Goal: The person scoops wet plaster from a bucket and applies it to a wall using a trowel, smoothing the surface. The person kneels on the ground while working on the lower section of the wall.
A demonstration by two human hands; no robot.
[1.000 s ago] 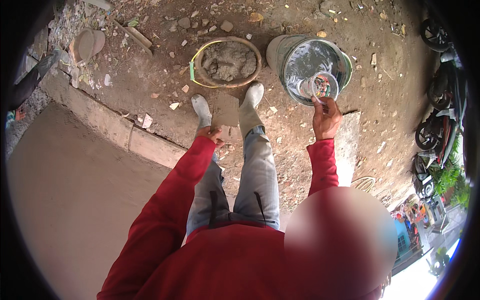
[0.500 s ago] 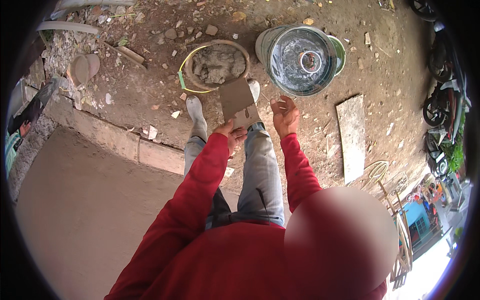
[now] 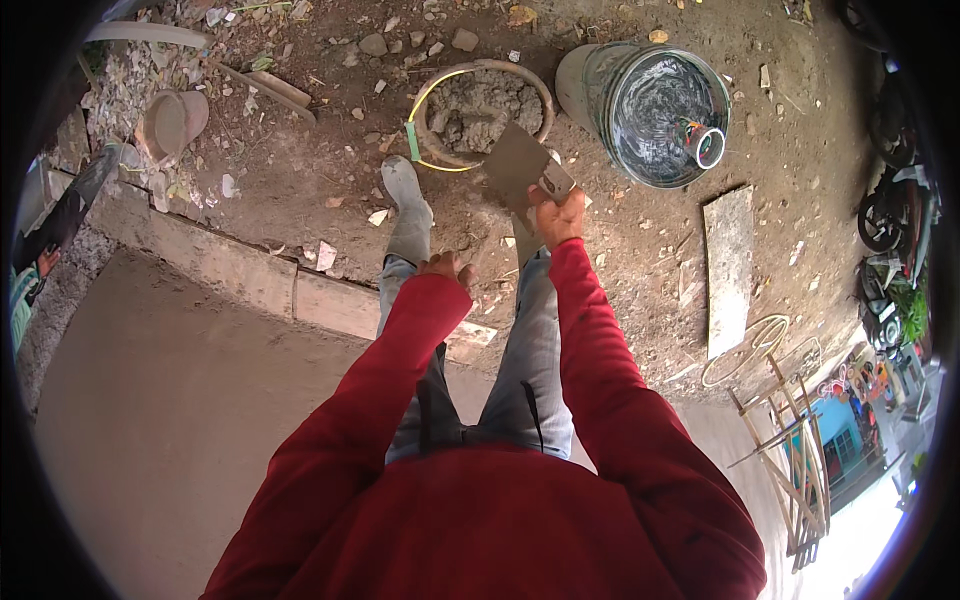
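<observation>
My right hand is closed round the handle of a flat, rectangular plastering trowel. Its grey-brown plate tilts just in front of the basin and covers part of the near rim. Lumpy grey mortar lies in that round basin. My left hand hovers to the left of the trowel, above my shin, with fingers loosely curled and nothing visible in them. At the right of the basin stands a big dark bucket of water, where a small white-rimmed cylinder floats.
A weathered board lies on the dirt at right, near a coiled hose and a wooden frame. A low ledge borders a smooth grey slab at left. Another bucket stands far left. Another person's hand shows at the left edge.
The trowel has passed from my left hand to my right, which was empty with fingers apart. My left hand has drawn back. The floating cylinder has shifted right in the bucket.
</observation>
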